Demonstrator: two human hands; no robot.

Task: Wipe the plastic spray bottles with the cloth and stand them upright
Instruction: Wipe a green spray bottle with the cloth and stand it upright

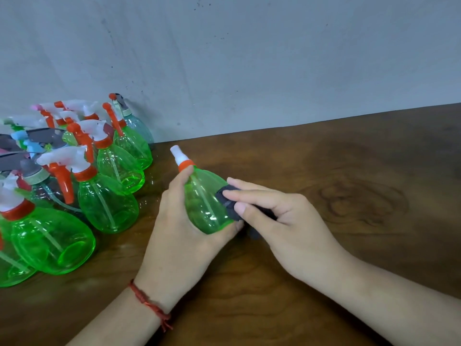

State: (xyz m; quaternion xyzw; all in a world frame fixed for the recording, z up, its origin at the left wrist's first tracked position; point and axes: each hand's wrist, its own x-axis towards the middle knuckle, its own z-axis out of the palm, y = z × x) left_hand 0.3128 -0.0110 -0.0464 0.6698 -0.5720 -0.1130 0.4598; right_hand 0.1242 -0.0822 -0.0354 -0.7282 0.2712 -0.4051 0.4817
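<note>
The bottle [204,203], clasped in the left grip [174,228] over the middle of the surface [324,171] with the cloth [228,199] pressed on by the pinching right grip [287,221], could be pushed loose into the other bottles [107,196] at the left edge.

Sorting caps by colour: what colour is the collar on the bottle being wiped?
Orange collar, under a white nozzle; clearest in the head view.

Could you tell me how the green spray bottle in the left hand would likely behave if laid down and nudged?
The green spray bottle looks empty, so probably light. Its glossy, rounded body may slip in the grip of the left hand. Laid on the wooden table, it would likely roll.
</note>
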